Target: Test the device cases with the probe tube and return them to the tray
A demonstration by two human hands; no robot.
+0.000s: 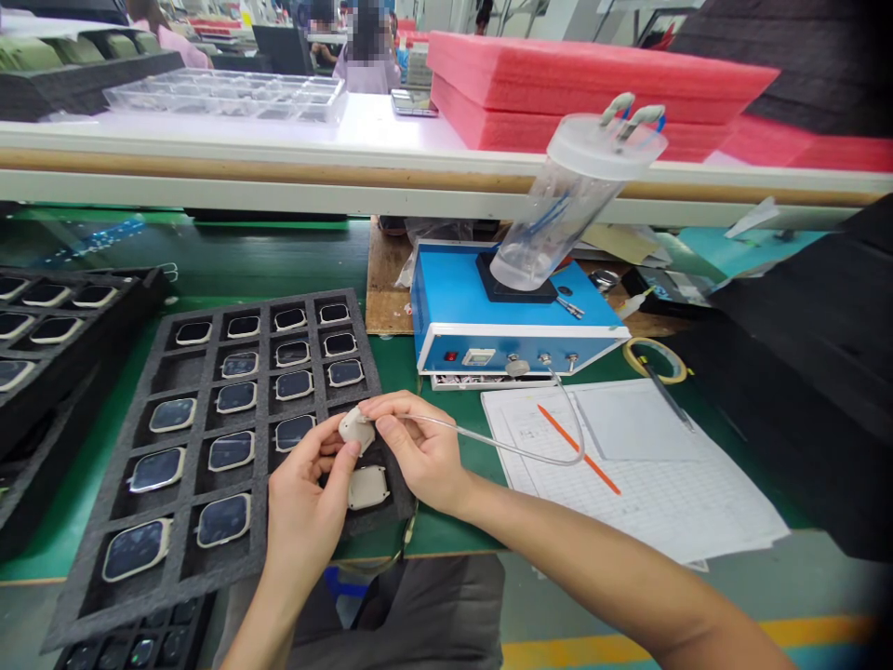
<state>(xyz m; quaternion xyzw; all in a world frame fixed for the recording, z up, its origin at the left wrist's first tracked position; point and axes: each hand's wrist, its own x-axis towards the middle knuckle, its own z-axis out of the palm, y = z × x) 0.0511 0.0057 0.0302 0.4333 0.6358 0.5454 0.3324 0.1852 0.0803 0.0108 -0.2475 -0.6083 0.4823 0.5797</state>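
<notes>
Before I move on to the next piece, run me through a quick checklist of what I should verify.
1. Small white part gripped by both left hand and right hand: ok.
2. Clear tube runs unkinked to the blue box: ok.
3. Tube seated in the part: cannot tell.
4. Foam tray within reach, cells filled: ok.
5. Blue box display reading: cannot tell.

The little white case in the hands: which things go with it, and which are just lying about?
In use:
- left hand
- right hand
- white case
- clear tube
- blue box
- black foam tray

Lying about:
- orange pen
- papers
- tape roll
- pink foam sheets
</notes>
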